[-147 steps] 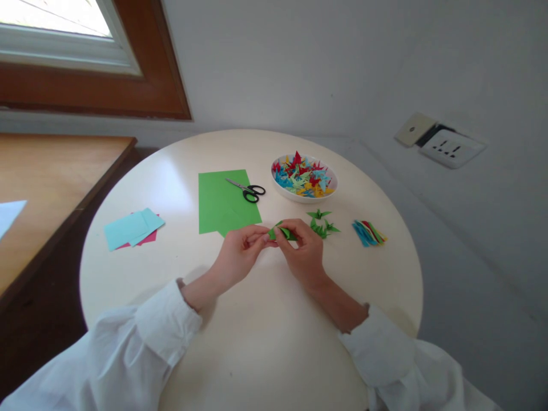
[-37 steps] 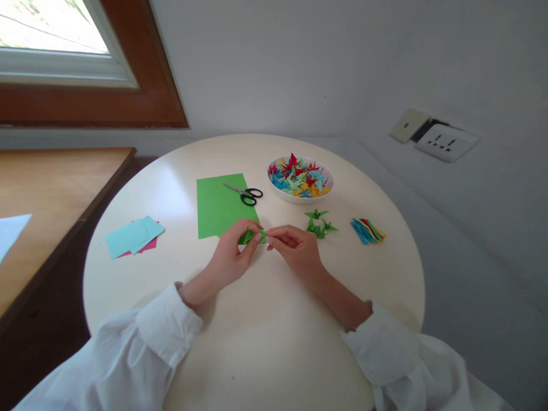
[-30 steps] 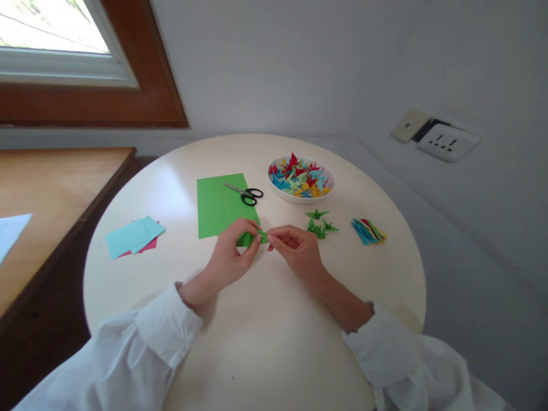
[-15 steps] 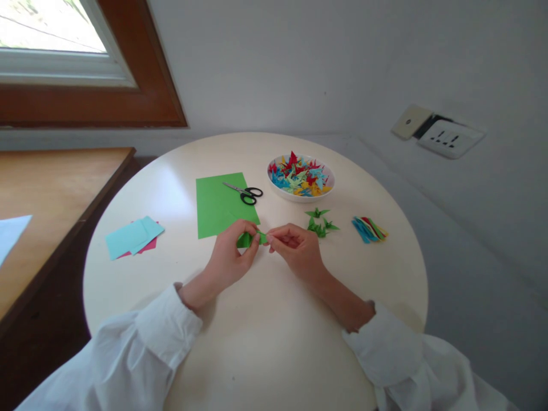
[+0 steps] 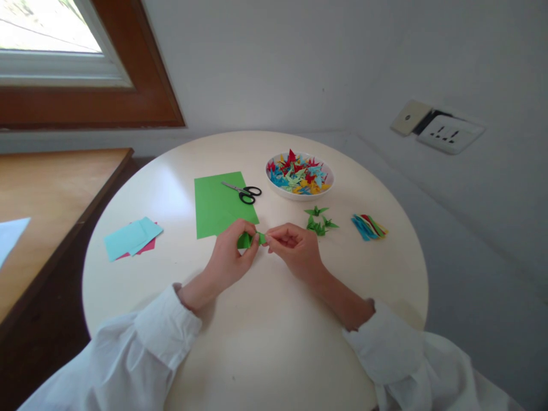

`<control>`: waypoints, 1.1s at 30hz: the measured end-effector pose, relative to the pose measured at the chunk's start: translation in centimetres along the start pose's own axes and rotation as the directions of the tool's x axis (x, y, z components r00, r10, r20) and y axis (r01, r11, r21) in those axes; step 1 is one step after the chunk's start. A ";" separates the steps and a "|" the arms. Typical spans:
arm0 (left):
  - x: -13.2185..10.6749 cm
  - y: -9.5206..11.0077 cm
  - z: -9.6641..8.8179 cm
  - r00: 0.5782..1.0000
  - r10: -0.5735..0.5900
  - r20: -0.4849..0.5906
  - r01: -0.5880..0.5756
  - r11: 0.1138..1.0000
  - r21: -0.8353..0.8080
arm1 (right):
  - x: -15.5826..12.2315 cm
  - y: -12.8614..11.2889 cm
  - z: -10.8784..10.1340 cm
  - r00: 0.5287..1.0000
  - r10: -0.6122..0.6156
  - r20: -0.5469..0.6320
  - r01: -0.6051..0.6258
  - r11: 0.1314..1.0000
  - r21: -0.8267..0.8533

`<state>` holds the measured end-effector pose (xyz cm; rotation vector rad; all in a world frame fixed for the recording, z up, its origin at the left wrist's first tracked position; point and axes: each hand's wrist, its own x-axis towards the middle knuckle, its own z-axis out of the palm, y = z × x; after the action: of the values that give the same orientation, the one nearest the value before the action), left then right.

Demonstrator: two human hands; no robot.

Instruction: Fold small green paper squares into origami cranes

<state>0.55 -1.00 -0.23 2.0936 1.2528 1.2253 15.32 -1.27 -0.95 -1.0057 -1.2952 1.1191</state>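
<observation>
Pinching a small piece of green paper [image 5: 245, 241] between them, the left hand [image 5: 231, 249] and the right hand [image 5: 296, 246] met over the tabletop [image 5: 274, 342]. Each grip was closed on the paper, the left around its folded middle and the right at its end. It seemed only partly folded; how many folds were left could not be told. Some green birds [image 5: 317, 226] lay finished nearby, and lots of colored birds [image 5: 295, 174] filled a white bowl [image 5: 295, 197]. Scissors [image 5: 242, 190] rested on a green sheet [image 5: 222, 208]. The round tabletop stood by a pale wall [image 5: 257, 68], near a window [image 5: 43, 25].
</observation>
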 end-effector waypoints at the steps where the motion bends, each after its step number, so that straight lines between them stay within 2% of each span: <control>1: 0.0 0.0 0.0 1.000 -0.001 0.002 0.001 1.000 0.005 | 0.0 0.0 0.0 1.000 0.001 -0.001 -0.001 1.000 -0.001; 9: 0.0 0.0 0.0 0.999 -0.024 0.022 0.024 0.999 0.032 | 0.1 0.0 0.0 1.000 -0.011 0.009 0.011 1.000 -0.006; 19: 0.1 -0.1 0.0 0.998 0.025 0.061 -0.031 0.994 0.102 | 0.0 0.2 -0.1 1.000 -0.019 0.014 0.019 0.999 -0.031; 33: 0.1 0.4 -0.1 0.996 -0.084 0.021 0.084 0.996 0.029 | 0.2 0.1 0.0 1.000 0.007 0.013 -0.006 0.999 -0.048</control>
<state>0.70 -1.07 0.11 2.0463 1.3414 1.1521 15.34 -1.08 -1.07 -1.0398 -1.3358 1.1057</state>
